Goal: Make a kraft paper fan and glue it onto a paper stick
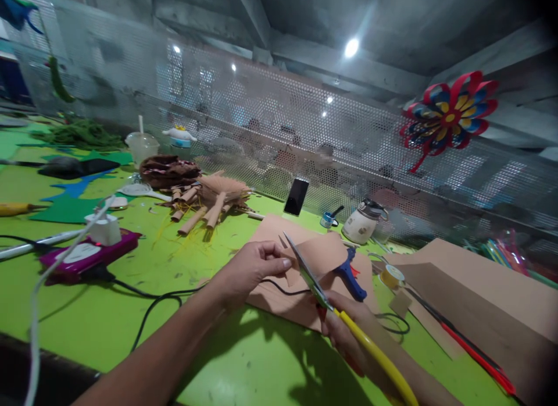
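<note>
My left hand (257, 266) pinches the left edge of a brown paper piece (322, 253) between thumb and fingers. In my right hand (349, 324) are scissors (366, 345) with yellow handles and long metal blades pointing up and away. The blades are spread a little at the tips, close to the paper and to my left fingertips. Beneath lie larger brown paper sheets (279, 228). A blue glue gun (352, 278) with an orange-red trigger rests on them, just right of the held piece.
Rolled paper pieces (192, 220) are piled behind on the left, near a purple power strip (96, 252) with cables. A phone (296, 196), a white jug (365, 221) and a yellow spool (391, 275) stand farther back. Red-handled scissors (475, 351) lie at right.
</note>
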Demonstrator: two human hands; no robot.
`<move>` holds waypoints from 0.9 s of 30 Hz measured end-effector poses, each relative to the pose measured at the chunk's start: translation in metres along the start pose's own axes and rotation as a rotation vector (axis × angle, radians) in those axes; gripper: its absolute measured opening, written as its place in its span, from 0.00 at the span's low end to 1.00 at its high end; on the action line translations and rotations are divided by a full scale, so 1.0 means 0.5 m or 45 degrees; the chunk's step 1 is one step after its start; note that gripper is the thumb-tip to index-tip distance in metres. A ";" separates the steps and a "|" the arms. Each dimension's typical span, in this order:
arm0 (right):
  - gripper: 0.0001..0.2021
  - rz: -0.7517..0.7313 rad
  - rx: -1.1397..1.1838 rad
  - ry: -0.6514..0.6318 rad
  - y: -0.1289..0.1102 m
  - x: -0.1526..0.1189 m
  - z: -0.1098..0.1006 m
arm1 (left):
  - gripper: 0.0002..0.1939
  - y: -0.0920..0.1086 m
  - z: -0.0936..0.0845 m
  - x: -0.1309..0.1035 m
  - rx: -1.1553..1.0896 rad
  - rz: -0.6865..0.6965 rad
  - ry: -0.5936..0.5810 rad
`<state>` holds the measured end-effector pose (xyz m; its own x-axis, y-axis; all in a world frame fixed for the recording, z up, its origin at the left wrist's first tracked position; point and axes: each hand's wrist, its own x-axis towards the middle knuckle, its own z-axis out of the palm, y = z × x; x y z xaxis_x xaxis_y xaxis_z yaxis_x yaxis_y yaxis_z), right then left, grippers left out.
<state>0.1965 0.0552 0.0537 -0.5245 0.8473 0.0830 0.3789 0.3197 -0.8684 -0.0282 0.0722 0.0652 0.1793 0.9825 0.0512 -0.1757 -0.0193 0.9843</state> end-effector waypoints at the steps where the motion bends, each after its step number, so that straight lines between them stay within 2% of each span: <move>1: 0.27 -0.001 -0.024 -0.003 -0.001 0.002 -0.001 | 0.08 -0.001 -0.001 0.000 0.003 0.021 0.015; 5: 0.27 0.017 -0.036 -0.008 -0.002 0.007 -0.001 | 0.08 0.000 0.009 -0.001 -0.037 -0.003 0.082; 12: 0.27 0.009 0.005 0.071 0.017 0.024 0.016 | 0.09 -0.016 0.052 -0.002 -0.432 -0.084 0.128; 16: 0.26 0.021 0.033 0.075 0.022 0.027 0.023 | 0.09 -0.029 0.061 0.001 -0.370 0.040 0.172; 20: 0.27 0.035 0.073 0.062 0.022 0.027 0.022 | 0.09 -0.031 0.060 0.003 -0.288 0.167 0.142; 27: 0.28 -0.003 0.096 -0.023 0.017 0.028 0.010 | 0.09 -0.019 0.054 0.004 -0.250 0.188 0.085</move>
<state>0.1885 0.0675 0.0450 -0.5392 0.8387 0.0769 0.3195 0.2882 -0.9027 0.0000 0.0694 0.0607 0.0743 0.9819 0.1743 -0.3811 -0.1336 0.9149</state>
